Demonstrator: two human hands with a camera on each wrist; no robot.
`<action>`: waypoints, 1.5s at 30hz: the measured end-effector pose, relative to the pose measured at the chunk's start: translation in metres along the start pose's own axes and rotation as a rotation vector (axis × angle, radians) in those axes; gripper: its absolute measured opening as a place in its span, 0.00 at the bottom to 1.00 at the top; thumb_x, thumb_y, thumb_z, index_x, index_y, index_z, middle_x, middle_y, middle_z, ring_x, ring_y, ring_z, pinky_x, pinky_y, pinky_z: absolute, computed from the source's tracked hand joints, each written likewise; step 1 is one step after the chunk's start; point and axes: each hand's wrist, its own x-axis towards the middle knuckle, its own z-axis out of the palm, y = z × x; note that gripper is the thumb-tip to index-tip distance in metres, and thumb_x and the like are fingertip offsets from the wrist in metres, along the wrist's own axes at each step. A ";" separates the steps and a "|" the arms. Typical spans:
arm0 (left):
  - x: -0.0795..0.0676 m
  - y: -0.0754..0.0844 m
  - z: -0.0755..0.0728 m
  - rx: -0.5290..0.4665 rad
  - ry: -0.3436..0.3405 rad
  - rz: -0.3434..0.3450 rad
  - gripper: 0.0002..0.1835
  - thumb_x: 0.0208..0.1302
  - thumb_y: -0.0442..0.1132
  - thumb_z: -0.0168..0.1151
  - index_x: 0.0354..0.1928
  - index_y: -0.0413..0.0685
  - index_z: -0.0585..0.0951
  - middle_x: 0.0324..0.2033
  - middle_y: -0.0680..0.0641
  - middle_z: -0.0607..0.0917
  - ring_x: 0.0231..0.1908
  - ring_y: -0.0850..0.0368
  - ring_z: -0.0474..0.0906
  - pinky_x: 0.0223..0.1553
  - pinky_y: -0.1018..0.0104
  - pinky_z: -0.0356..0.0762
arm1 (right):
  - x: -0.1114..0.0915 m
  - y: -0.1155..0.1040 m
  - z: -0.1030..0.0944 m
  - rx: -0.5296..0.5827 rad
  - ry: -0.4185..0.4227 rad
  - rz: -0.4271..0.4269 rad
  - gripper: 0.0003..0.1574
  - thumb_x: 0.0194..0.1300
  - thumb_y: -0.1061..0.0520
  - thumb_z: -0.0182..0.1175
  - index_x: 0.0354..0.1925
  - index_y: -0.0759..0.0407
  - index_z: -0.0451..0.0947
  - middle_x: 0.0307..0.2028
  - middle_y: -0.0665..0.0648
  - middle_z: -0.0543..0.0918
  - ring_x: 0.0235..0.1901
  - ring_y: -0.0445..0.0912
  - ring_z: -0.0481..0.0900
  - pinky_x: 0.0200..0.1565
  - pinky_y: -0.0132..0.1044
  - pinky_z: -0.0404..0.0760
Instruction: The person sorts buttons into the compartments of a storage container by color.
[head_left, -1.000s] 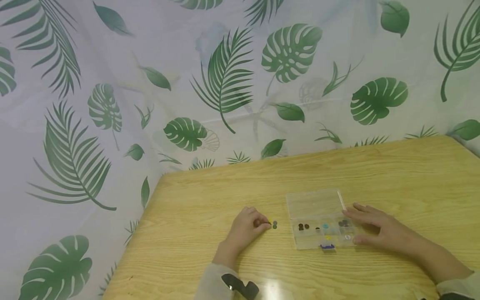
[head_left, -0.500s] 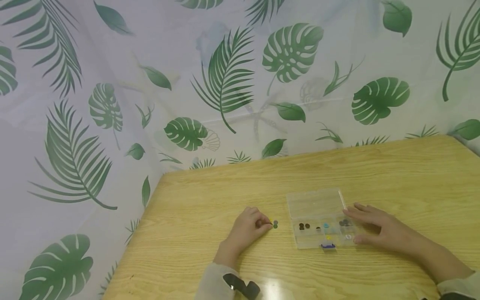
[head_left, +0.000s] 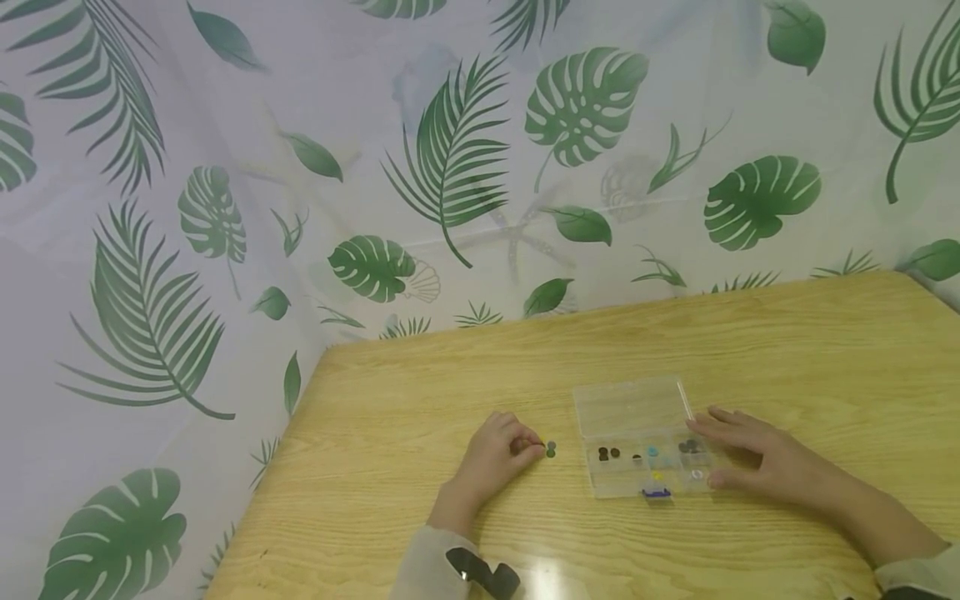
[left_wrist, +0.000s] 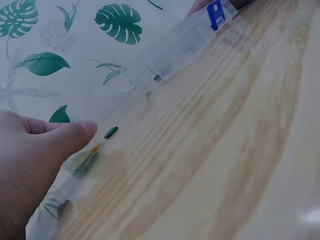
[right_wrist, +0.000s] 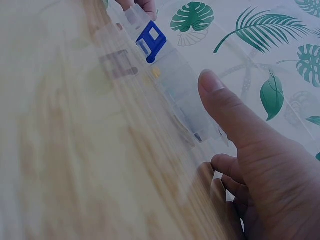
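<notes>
In the head view my left hand [head_left: 495, 454] is low over the table, thumb and index fingertips close together right beside two small green button-like discs [head_left: 551, 449]. In the left wrist view a small yellow piece [left_wrist: 95, 148] shows just below the thumb tip, and one green disc [left_wrist: 111, 132] lies ahead of it. I cannot tell whether the fingers pinch the yellow piece. My right hand [head_left: 772, 458] rests at the right end of a clear compartment box [head_left: 618, 483], fingers and thumb spread. Its lid [head_left: 630, 407] is raised back, and a blue latch [head_left: 656, 492] is at the front.
Inside the box, compartments hold dark brown discs [head_left: 603, 454], a light blue piece [head_left: 652, 451], a yellow piece [head_left: 657, 475], grey discs [head_left: 688, 447] and a white ring [head_left: 697, 474]. The wood-grain table [head_left: 420, 383] meets a leaf-printed cloth [head_left: 465, 208] behind.
The yellow piece that showed at the left fingertips in the earlier head frames is now hidden by them. The left hand has shifted very slightly; the right hand and box stay put.
</notes>
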 end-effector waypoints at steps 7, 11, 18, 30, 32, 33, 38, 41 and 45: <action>0.002 0.007 -0.002 0.015 0.048 0.079 0.05 0.60 0.44 0.66 0.34 0.53 0.84 0.29 0.59 0.77 0.32 0.65 0.66 0.35 0.77 0.66 | 0.000 0.000 0.000 -0.003 -0.001 0.002 0.41 0.55 0.52 0.68 0.66 0.48 0.66 0.66 0.75 0.60 0.61 0.80 0.50 0.50 0.77 0.51; 0.004 0.010 -0.003 0.050 0.089 0.159 0.03 0.59 0.42 0.66 0.34 0.53 0.84 0.28 0.58 0.77 0.32 0.65 0.66 0.34 0.78 0.66 | 0.000 0.001 -0.001 0.001 -0.006 0.004 0.42 0.55 0.52 0.68 0.67 0.48 0.66 0.66 0.75 0.59 0.61 0.80 0.50 0.51 0.77 0.50; 0.007 0.016 -0.001 0.068 0.095 0.201 0.03 0.59 0.43 0.67 0.33 0.54 0.83 0.28 0.58 0.77 0.31 0.66 0.67 0.34 0.81 0.65 | 0.000 0.001 0.000 -0.004 -0.003 -0.007 0.41 0.55 0.52 0.68 0.67 0.48 0.66 0.66 0.74 0.60 0.62 0.79 0.50 0.51 0.76 0.51; 0.012 0.033 0.005 0.104 0.125 0.314 0.04 0.57 0.44 0.68 0.32 0.53 0.84 0.25 0.56 0.76 0.30 0.65 0.66 0.35 0.79 0.64 | -0.001 0.001 0.002 0.006 -0.002 0.002 0.41 0.56 0.53 0.68 0.67 0.49 0.66 0.66 0.74 0.59 0.62 0.79 0.50 0.51 0.76 0.51; 0.012 0.035 0.007 0.098 0.119 0.329 0.05 0.58 0.44 0.68 0.33 0.53 0.84 0.24 0.56 0.75 0.30 0.64 0.65 0.35 0.79 0.63 | -0.001 0.001 0.002 0.011 -0.010 0.001 0.41 0.56 0.53 0.68 0.67 0.49 0.65 0.66 0.74 0.59 0.62 0.79 0.49 0.51 0.76 0.51; 0.013 0.036 0.008 0.096 0.119 0.339 0.04 0.58 0.44 0.68 0.33 0.53 0.84 0.24 0.56 0.75 0.30 0.64 0.65 0.35 0.79 0.63 | -0.001 0.001 0.002 0.014 -0.012 0.002 0.41 0.56 0.53 0.68 0.67 0.49 0.66 0.66 0.74 0.59 0.62 0.79 0.49 0.51 0.76 0.52; 0.015 0.042 0.014 0.097 0.151 0.392 0.05 0.57 0.44 0.69 0.32 0.53 0.84 0.25 0.57 0.75 0.30 0.65 0.66 0.36 0.81 0.63 | -0.001 0.000 0.002 0.005 -0.007 0.003 0.41 0.56 0.53 0.68 0.67 0.48 0.66 0.66 0.74 0.59 0.62 0.79 0.50 0.50 0.76 0.52; 0.017 0.045 0.017 0.102 0.175 0.425 0.06 0.55 0.44 0.69 0.32 0.53 0.83 0.25 0.57 0.76 0.30 0.65 0.67 0.36 0.82 0.63 | -0.002 0.000 0.003 -0.004 -0.003 0.001 0.41 0.55 0.53 0.68 0.67 0.48 0.66 0.66 0.75 0.60 0.62 0.79 0.51 0.50 0.76 0.52; 0.019 0.047 0.021 0.139 0.213 0.472 0.07 0.55 0.46 0.69 0.32 0.54 0.83 0.25 0.58 0.76 0.30 0.67 0.67 0.36 0.84 0.63 | -0.002 0.000 0.003 -0.010 -0.001 0.004 0.42 0.55 0.52 0.68 0.67 0.48 0.66 0.66 0.74 0.60 0.61 0.80 0.50 0.50 0.77 0.52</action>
